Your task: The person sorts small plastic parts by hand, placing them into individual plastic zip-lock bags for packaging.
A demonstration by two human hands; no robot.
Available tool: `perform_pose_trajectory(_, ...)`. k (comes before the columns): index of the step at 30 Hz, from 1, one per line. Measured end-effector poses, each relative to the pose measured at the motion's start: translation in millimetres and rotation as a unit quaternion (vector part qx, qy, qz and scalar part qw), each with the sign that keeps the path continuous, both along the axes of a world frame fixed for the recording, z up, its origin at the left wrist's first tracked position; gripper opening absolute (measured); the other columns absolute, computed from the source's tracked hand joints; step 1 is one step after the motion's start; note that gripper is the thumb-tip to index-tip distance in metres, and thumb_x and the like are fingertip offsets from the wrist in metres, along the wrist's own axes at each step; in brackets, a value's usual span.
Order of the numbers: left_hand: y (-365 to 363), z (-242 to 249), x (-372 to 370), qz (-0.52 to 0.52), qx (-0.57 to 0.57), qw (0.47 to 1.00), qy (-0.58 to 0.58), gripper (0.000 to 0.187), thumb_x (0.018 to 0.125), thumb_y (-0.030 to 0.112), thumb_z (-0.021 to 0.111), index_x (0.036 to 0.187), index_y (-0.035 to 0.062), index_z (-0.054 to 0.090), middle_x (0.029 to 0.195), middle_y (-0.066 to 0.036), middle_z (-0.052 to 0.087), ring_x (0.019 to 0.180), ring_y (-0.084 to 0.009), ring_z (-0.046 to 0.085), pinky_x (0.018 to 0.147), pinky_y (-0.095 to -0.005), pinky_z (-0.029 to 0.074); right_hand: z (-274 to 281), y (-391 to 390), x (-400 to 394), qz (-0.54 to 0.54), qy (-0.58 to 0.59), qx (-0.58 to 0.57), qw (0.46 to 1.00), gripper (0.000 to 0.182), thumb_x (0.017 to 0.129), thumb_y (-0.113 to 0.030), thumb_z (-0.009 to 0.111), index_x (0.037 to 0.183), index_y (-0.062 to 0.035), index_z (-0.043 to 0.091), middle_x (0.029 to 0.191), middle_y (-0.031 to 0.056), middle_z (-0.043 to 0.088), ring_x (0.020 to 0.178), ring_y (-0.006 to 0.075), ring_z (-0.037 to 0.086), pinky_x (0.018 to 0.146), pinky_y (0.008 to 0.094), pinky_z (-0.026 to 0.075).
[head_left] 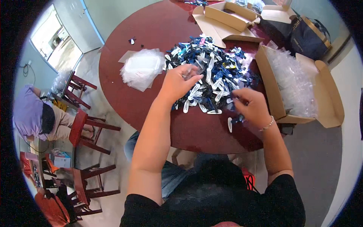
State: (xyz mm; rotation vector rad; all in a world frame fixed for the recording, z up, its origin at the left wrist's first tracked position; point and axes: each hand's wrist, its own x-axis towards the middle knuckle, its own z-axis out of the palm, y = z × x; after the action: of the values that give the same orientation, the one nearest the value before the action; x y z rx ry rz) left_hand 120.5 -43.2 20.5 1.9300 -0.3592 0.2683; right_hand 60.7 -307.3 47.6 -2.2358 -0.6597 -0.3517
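A large heap of snap hair clips (217, 85), white, black and dark blue, covers the middle of the round table. Over its left part is my left hand (179, 81), thumb and fingers closed on what looks like a small clear plastic bag (197, 68). My right hand (251, 108) is at the heap's lower right edge with its fingers curled in. Motion blurs those fingertips, and a dark bit there cannot be made out. Just below them lies a single white clip (230, 125). A stack of clear plastic bags (141, 70) sits left of the heap.
An open cardboard box (272, 90) full of clear plastic packets stands on the right. More open cardboard (227, 22) and a dark bag (310, 38) are at the back. The dark red table (211, 132) ends before my body. Stools (90, 130) and other people are on the left.
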Motion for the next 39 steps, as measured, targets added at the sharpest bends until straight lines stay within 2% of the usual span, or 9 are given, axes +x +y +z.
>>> perform_pose_trajectory(6,-1,-1,-1,-0.031,-0.02,0.999,-0.002,0.034,0.079,0.014,0.077,0.108,-0.0001,0.064,0.096,-0.003,0.066,0.085,-0.0083,0.062,0.072,-0.0236,0.052,37,47,19,0.005,-0.031,0.156,0.987,0.019,0.084,-0.002,0.067,0.102,-0.0001,0.066,0.09,0.0043,0.067,0.079,0.0087,0.063,0.072,0.0233,0.051)
perform_pose_trajectory(13,-1,11,-5,-0.051,-0.074,0.996,0.013,0.034,0.076,0.015,0.08,0.104,0.0026,0.065,0.084,-0.001,0.062,0.077,-0.0071,0.056,0.07,-0.024,0.048,36,101,47,0.073,-0.04,0.15,0.985,0.02,0.085,-0.004,0.066,0.104,-0.0016,0.067,0.095,0.0084,0.068,0.079,0.014,0.065,0.074,0.0264,0.054)
perform_pose_trajectory(15,3,10,-5,-0.021,-0.011,0.999,-0.023,0.034,0.076,0.015,0.08,0.105,0.0033,0.065,0.084,0.0,0.063,0.076,-0.0068,0.056,0.07,-0.024,0.047,35,97,48,0.074,-0.031,0.143,0.986,0.025,0.084,-0.003,0.065,0.109,-0.0027,0.066,0.104,0.0088,0.067,0.087,0.0148,0.065,0.077,0.0279,0.054)
perform_pose_trajectory(17,3,3,1,-0.063,-0.127,0.99,0.02,0.035,0.077,0.015,0.079,0.107,0.003,0.065,0.083,0.0,0.065,0.075,-0.0069,0.056,0.07,-0.0243,0.048,29,90,51,0.04,-0.103,0.136,0.984,0.038,0.082,0.002,0.061,0.119,-0.0049,0.061,0.118,0.0101,0.063,0.102,0.0171,0.062,0.083,0.0301,0.053)
perform_pose_trajectory(20,5,6,0,-0.104,-0.125,0.986,0.047,0.035,0.08,0.007,0.074,0.114,0.0016,0.064,0.09,-0.003,0.065,0.086,-0.0112,0.06,0.081,-0.0267,0.049,23,82,50,0.047,-0.095,0.088,0.991,0.052,0.078,0.002,0.059,0.13,-0.0069,0.053,0.128,0.0107,0.057,0.115,0.0245,0.058,0.097,0.0374,0.045)
perform_pose_trajectory(23,5,10,-4,-0.171,-0.12,0.976,0.064,0.036,0.081,0.008,0.073,0.115,0.0006,0.063,0.098,-0.005,0.066,0.092,-0.0121,0.061,0.084,-0.0276,0.05,23,79,42,0.09,-0.099,0.068,0.989,0.047,0.08,-0.008,0.068,0.125,-0.0057,0.056,0.114,0.0113,0.063,0.102,0.0228,0.062,0.094,0.034,0.046)
perform_pose_trajectory(27,0,11,-7,-0.167,-0.107,0.979,0.047,0.04,0.079,0.013,0.076,0.115,0.0016,0.064,0.093,-0.004,0.068,0.087,-0.0096,0.061,0.076,-0.0263,0.05,33,67,38,0.054,-0.134,0.046,0.988,0.008,0.083,-0.008,0.067,0.087,-0.0007,0.069,0.081,0.0081,0.066,0.074,0.0188,0.064,0.069,0.0307,0.051)
perform_pose_trajectory(32,2,6,-2,-0.117,-0.103,0.986,0.062,0.037,0.082,0.014,0.074,0.116,0.003,0.064,0.094,-0.004,0.068,0.087,-0.0106,0.061,0.077,-0.0262,0.05,69,8,17,-0.105,-0.114,0.087,0.984,0.006,0.085,-0.006,0.068,0.088,-0.0004,0.068,0.079,0.0015,0.065,0.071,0.0067,0.059,0.063,0.0216,0.047)
perform_pose_trajectory(39,-2,10,-8,-0.099,-0.018,0.994,0.035,0.033,0.083,0.012,0.073,0.113,0.0033,0.065,0.093,-0.004,0.067,0.083,-0.0094,0.06,0.072,-0.0239,0.049,96,-94,-18,-0.27,-0.09,0.053,0.957,0.014,0.088,-0.014,0.068,0.089,0.0002,0.068,0.075,-0.0024,0.061,0.067,0.0043,0.054,0.061,0.0201,0.043)
